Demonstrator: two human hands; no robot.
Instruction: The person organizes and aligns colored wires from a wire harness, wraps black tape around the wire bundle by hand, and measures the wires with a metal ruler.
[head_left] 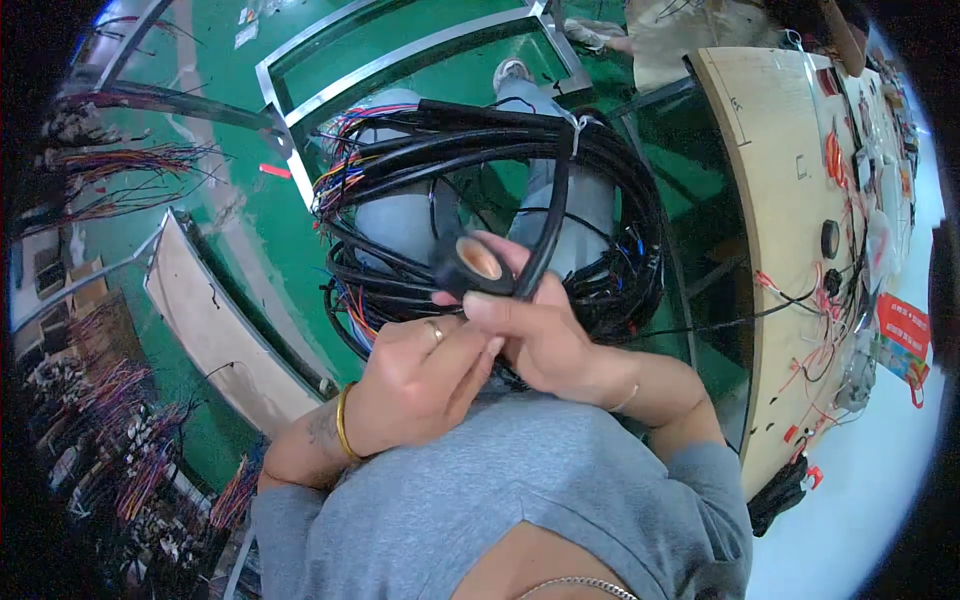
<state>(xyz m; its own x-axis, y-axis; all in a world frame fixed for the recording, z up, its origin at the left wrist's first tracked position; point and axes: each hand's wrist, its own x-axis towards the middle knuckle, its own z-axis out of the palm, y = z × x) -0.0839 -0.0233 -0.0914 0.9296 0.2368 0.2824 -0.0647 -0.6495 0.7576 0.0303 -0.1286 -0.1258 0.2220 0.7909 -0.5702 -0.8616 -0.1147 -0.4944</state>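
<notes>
A thick coil of black-sheathed cable (480, 150) with loose coloured wire ends rests across my lap. A white tie loops round its top. My right hand (545, 335) is closed about a black cable length, thumb across the front, with a roll of black tape (480, 258) in its fingers. The roll is slightly blurred and shows its tan core. My left hand (415, 370), with a ring and a gold bangle, is closed against the right hand just below the roll. What its fingers pinch is hidden.
A metal frame (410, 62) stands ahead on the green floor. At right is a wooden board (745, 200) with wires and another black tape roll (830, 239). A pale panel (215, 310) and bundles of coloured wires (130, 440) lie to the left.
</notes>
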